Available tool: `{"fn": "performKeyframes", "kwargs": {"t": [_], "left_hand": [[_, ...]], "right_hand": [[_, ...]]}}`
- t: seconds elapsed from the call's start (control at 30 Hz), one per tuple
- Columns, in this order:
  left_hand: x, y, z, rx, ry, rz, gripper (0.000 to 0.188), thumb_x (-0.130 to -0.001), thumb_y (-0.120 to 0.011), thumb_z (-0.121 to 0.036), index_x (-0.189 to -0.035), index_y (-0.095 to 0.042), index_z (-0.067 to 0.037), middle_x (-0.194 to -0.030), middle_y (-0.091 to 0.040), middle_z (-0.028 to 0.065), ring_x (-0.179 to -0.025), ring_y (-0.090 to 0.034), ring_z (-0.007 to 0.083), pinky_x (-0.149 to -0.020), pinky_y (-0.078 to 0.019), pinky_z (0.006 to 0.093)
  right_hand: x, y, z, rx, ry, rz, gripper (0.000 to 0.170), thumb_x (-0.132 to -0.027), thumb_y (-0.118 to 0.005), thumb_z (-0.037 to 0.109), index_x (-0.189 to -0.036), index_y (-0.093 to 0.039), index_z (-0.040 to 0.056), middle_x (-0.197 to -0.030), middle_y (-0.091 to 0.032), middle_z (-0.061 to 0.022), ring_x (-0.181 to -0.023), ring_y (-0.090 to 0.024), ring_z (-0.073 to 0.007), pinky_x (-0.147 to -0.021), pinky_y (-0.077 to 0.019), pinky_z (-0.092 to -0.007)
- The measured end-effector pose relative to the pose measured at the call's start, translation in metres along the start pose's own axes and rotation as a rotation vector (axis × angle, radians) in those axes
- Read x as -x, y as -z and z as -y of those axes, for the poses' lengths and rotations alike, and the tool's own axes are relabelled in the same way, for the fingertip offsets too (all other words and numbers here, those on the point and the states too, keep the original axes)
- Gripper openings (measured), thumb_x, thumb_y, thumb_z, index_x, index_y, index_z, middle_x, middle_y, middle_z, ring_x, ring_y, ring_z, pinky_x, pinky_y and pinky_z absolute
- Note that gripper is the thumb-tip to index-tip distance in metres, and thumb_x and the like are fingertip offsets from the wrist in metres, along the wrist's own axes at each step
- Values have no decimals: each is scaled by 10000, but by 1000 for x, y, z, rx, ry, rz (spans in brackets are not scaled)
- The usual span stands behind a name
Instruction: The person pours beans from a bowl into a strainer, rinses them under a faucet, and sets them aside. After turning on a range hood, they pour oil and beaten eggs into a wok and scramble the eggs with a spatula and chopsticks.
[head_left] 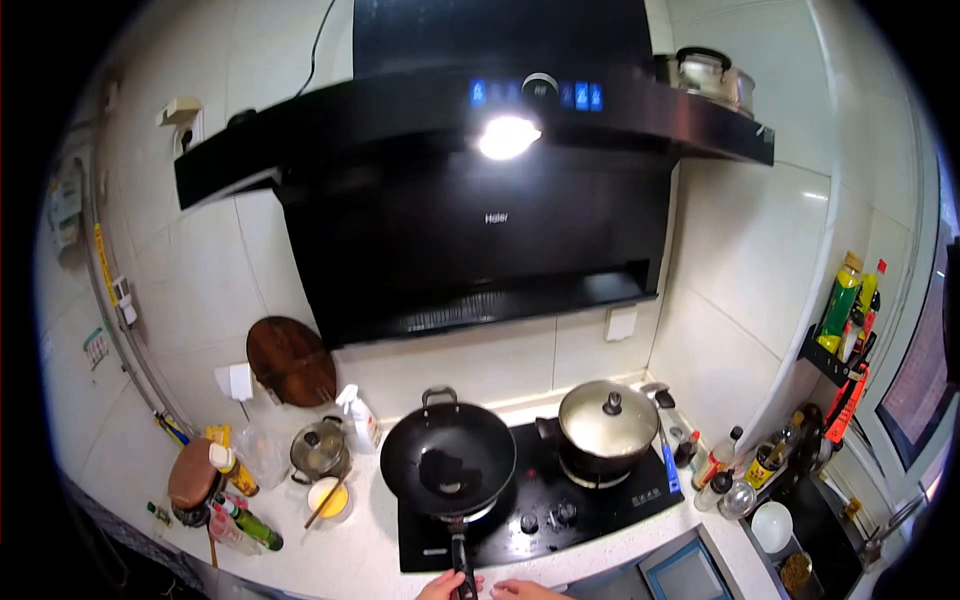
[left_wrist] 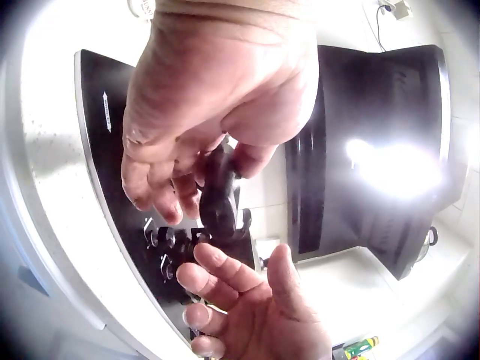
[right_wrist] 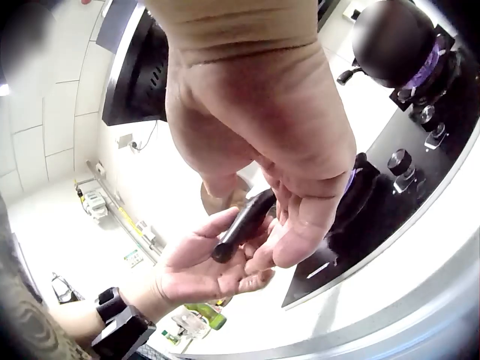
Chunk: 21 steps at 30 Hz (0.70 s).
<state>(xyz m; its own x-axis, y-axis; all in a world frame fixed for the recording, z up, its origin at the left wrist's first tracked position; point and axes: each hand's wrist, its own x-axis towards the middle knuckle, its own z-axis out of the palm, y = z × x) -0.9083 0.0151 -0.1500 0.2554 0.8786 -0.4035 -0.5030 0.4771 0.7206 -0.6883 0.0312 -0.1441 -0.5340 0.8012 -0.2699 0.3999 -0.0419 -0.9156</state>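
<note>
On the left of the table (head_left: 280, 565), a small lidded pot (head_left: 321, 450) is standing beside a bowl (head_left: 344, 514). Yellow liquid (head_left: 338, 499) is sitting in the bowl, and a brown stick (head_left: 322, 507) is leaning across it; none of that liquid is showing in the pan (head_left: 450, 425).

The pan is resting over the left burner of the stove (head_left: 640, 490), its black handle (head_left: 460, 555) pointing toward the person. A wet-looking dark patch is shining in its bottom; whether oil or water, cannot tell. The left hand (head_left: 438, 587) is holding the handle, its grip loosely clasping, thumb on one side and fingers on the other.

The right hand (head_left: 522, 590) is hovering just beside the handle end, fingers apart and relaxed, its grip holding nothing.

Farther right, a pot (head_left: 592, 462) is sitting on the other burner under a lid (head_left: 600, 412), with a violet-blue flame (right_wrist: 424, 66) burning beneath. A blue-handled utensil (head_left: 669, 455) is lying along the stove's right edge.

Progress, judged: placing the pan is looking done and the lidded pot is already heating. Cooking in the pan is appearing not yet begun, since no food is showing there; the bowl's contents are waiting unused.
</note>
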Motion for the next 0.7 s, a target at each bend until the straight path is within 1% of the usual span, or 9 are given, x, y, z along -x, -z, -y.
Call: {"fn": "performKeyframes", "kwargs": {"t": [0.03, 0.07, 0.1, 0.13, 0.2, 0.37, 0.5, 0.63, 0.7], "left_hand": [[-5, 1, -2, -16, 35, -2, 236, -988, -511, -198, -1112, -590, -14, -1040, -657, 108, -944, -638, 231, -822, -519, 360], [-7, 5, -3, -27, 79, -10, 260, -980, -499, -188, -1141, -583, -2, -1076, -667, 136, -980, -658, 266, -878, -521, 391], [-4, -2, -5, -29, 97, -18, 255, -972, -516, -187, -1124, -579, 8, -1074, -667, 145, -986, -657, 270, -883, -523, 385], [-4, -10, -9, -31, 105, -21, 252, -965, -533, -186, -1107, -576, 18, -1072, -666, 154, -992, -657, 273, -889, -525, 379], [-5, -12, -11, -92, 116, 11, 308, -1007, -473, -195, -1191, -559, 36, -1142, -654, 154, -1041, -641, 237, -925, -509, 361], [-7, -15, -18, -29, 170, 61, 258, -973, -474, -117, -1174, -529, 36, -1115, -643, 160, -1035, -638, 274, -906, -515, 383], [-14, -18, -19, 23, 143, 36, 208, -954, -528, -133, -1115, -591, -18, -1050, -663, 108, -965, -655, 210, -843, -530, 333], [-27, -22, -25, -115, 128, -54, 194, -959, -542, -161, -1091, -602, -34, -1081, -651, 72, -973, -625, 170, -891, -484, 307], [-39, -14, -24, -89, 145, -26, 201, -951, -558, -165, -1100, -602, -38, -1060, -656, 70, -953, -631, 168, -857, -494, 292]], "right_hand": [[-11, -7, -6, -55, 70, 14, 487, -959, -539, 438, -1190, -603, 14, -756, -620, -44, -556, -537, -115, -526, -471, -293], [-10, -11, -17, -160, -41, 57, 514, -956, -539, 454, -1215, -583, 12, -779, -643, -67, -601, -578, -154, -570, -500, -316], [1, 1, 20, -307, -313, 196, 508, -965, -505, 478, -1315, -520, 110, -1136, -641, -49, -896, -654, -178, -718, -522, -328], [-1, 2, 17, -278, -301, 227, 546, -963, -509, 492, -1344, -502, 101, -1200, -597, -17, -928, -623, -129, -722, -505, -291], [2, 3, 12, -326, -273, 143, 558, -941, -541, 499, -1298, -543, 71, -1081, -643, -45, -862, -654, -144, -641, -498, -266], [10, 46, 9, -476, -429, -7, 451, -942, -574, 360, -1297, -523, 87, -1117, -644, -27, -891, -639, -140, -732, -506, -286], [-7, 62, 20, -556, -431, -117, 420, -948, -567, 349, -1277, -515, 93, -1122, -634, -33, -948, -648, -169, -746, -510, -310], [-30, 24, 30, -428, -429, 33, 389, -936, -581, 330, -1232, -522, 85, -1120, -618, -38, -987, -628, -164, -779, -499, -307], [-45, -5, 30, -582, -300, 91, 394, -880, -655, 247, -1200, -511, 67, -998, -609, -40, -857, -610, -142, -745, -502, -298]]}}
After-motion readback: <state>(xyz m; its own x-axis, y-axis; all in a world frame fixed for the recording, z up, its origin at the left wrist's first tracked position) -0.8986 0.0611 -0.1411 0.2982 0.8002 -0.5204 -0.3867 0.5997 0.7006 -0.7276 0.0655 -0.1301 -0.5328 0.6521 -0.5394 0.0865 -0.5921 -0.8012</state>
